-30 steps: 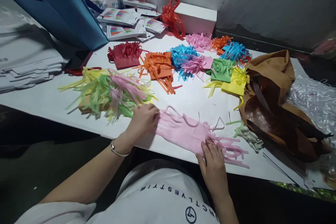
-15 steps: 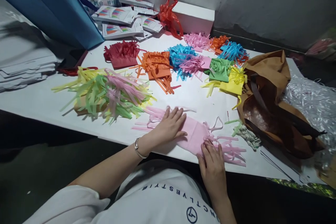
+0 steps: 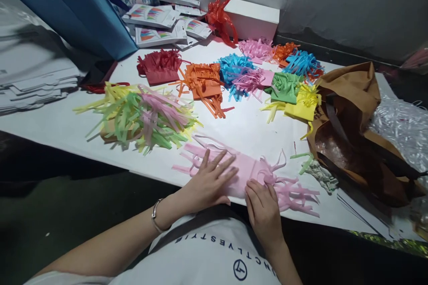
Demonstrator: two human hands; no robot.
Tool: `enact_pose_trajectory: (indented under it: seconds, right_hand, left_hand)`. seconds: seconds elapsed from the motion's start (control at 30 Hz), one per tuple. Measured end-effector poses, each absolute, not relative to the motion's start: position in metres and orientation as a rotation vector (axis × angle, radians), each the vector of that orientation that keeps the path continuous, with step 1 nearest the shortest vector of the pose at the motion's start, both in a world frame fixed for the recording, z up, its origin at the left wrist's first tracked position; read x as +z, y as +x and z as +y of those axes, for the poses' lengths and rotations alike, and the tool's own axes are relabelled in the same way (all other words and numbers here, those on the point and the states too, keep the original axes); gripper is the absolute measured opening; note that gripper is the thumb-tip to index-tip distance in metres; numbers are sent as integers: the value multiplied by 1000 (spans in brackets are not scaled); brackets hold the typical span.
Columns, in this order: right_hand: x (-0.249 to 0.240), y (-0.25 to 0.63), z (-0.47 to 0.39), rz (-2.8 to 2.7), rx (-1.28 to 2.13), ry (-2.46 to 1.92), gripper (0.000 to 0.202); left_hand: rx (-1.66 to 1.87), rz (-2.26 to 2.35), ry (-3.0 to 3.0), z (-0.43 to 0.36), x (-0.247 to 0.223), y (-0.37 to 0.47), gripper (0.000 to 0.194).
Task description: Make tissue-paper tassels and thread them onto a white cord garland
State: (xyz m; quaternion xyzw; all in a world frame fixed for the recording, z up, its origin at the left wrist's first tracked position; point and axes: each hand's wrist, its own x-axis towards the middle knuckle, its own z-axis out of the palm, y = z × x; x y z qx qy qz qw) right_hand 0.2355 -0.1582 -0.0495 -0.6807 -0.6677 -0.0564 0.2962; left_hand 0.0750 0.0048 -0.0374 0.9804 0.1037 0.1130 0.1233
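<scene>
A pink fringed tissue-like sheet (image 3: 241, 164) lies near the table's front edge, with cut strips at its left and right ends. My left hand (image 3: 210, 182) rests flat on the sheet's left part, fingers spread. On the right part, my right hand (image 3: 264, 205) has its fingers bent and close together at a crease, holding the sheet there. Its fingertips are partly hidden against the pink material. Loose pink strips (image 3: 297, 193) fan out to the right of this hand.
A pile of yellow, green and pink fringed pieces (image 3: 143, 118) lies left. Behind are fringed bundles in red (image 3: 160, 69), orange (image 3: 204, 82), blue, green and yellow. A brown bag (image 3: 351, 142) stands right, a blue bag (image 3: 76, 13) and flat boxes (image 3: 160, 33) at back left.
My right hand has shifted left along the pink sheet, and the crease beside it lies further left. My left hand has moved slightly down and spread its fingers wider. The view has shifted a little.
</scene>
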Motion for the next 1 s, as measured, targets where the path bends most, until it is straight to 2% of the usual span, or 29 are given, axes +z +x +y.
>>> enact_pose_trajectory:
  seconds: [0.07, 0.1, 0.2, 0.3, 0.43, 0.5, 0.6, 0.67, 0.9, 1.0]
  right_hand:
    - [-50, 234, -159, -1757, -100, -1822, 24]
    - [-51, 234, -159, -1760, -86, -1851, 22]
    - [-56, 246, -167, -1677, -175, -2073, 35]
    - [-59, 273, -187, -1354, -337, -2305, 46]
    - [-50, 295, -214, -875, -666, -2373, 35]
    - [-42, 285, -212, -990, -759, -2253, 33]
    - [-35, 256, -191, -1612, -399, -1990, 42]
    - [-36, 241, -176, -1804, -217, -1876, 35]
    - [-43, 245, -169, -1608, -83, -1926, 18]
    - [-40, 248, -160, -1509, -105, -2080, 22]
  left_hand:
    - [383, 146, 2788, 2, -37, 78, 39]
    - [399, 97, 2750, 1, -39, 80, 31]
    - [435, 79, 2658, -1, -45, 84, 26]
    - [479, 99, 2616, 0, -48, 84, 27]
    - [521, 121, 2582, -1, -47, 84, 27]
    - [540, 142, 2562, -1, -45, 86, 25]
    - [552, 142, 2540, -1, -42, 88, 24]
    - [556, 129, 2534, 0, -41, 87, 24]
    - [519, 246, 2588, 0, -36, 80, 21]
    - [519, 439, 2628, 2, -37, 93, 23]
